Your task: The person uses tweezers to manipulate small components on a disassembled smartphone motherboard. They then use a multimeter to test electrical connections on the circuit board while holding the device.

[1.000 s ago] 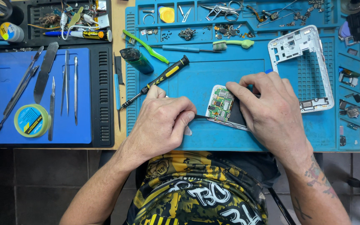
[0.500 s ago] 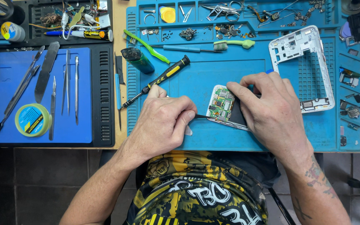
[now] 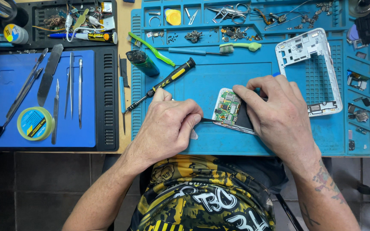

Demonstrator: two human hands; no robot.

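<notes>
both hands (image 3: pixel 168 128) (image 3: pixel 275 115) — circuit board (image 3: pixel 227 107) between

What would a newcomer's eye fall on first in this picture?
First the two hands at the centre of the blue mat: the right hand presses on a green circuit board, and the left hand holds a thin tool against its edge. Next, the white phone frame to the right, and the black-and-yellow screwdriver lying slantwise to the left.
</notes>
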